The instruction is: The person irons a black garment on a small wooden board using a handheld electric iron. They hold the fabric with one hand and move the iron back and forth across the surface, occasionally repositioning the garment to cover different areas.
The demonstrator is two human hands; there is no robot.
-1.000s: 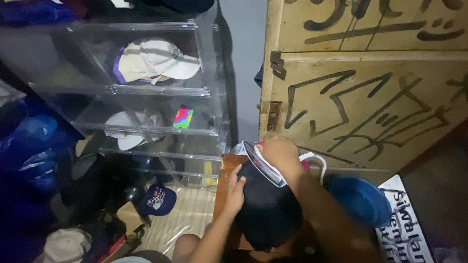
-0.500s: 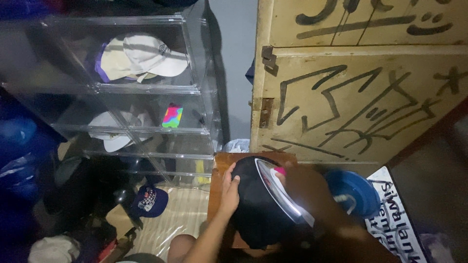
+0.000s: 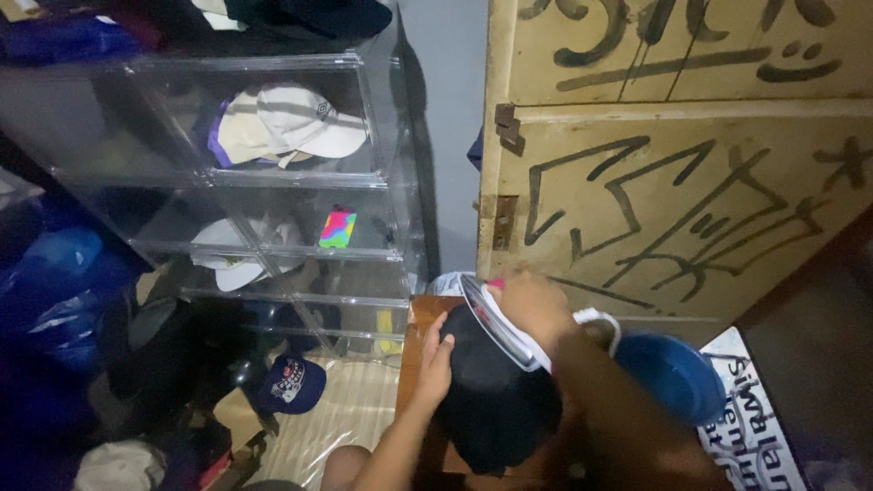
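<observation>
My right hand (image 3: 536, 305) grips the handle of a clothes iron (image 3: 498, 323) and presses its metal soleplate on a black cap (image 3: 496, 395). The cap lies on a small wooden stool (image 3: 418, 314) low in the middle of the view. My left hand (image 3: 435, 368) rests flat on the cap's left side and holds it in place. The iron's white cord (image 3: 600, 320) loops out to the right of my right hand.
Stacked clear plastic boxes (image 3: 373, 118) at the left hold pale caps (image 3: 291, 123). A dark blue cap (image 3: 291, 382) lies on the floor. A blue bowl (image 3: 673, 373) sits at the right. A wooden door with black graffiti (image 3: 673, 182) stands behind.
The iron slid down over the cap half a second ago and is now back up at its top edge. My left hand stayed on the cap's left side.
</observation>
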